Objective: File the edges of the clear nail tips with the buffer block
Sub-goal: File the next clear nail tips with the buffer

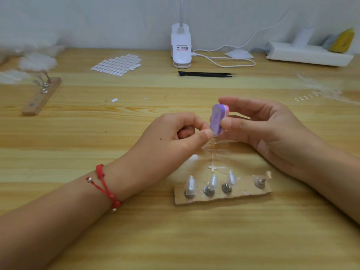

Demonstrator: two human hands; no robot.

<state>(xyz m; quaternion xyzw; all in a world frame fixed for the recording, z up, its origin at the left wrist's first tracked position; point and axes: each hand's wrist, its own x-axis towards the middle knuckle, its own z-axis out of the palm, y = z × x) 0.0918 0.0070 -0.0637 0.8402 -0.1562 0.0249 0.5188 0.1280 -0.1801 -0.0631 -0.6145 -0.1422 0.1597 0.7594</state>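
Note:
My right hand [261, 125] pinches a small purple and pink buffer block [217, 120] between thumb and fingers, held upright above the table. My left hand [175, 137] pinches the top of a clear plastic strip of nail tips [213, 152], right against the block's lower end. The strip hangs down towards the table. Just below lies a cardboard holder [224, 193] with several clear nail tips [190, 185] standing on metal studs.
Black tweezers [206, 74] lie behind the hands, before a white clip lamp [181, 49] and its cable. A sheet of white adhesive tabs [116, 65] lies at the back left, a wooden stud strip [41, 96] at the left, a white power strip [309, 54] at the back right.

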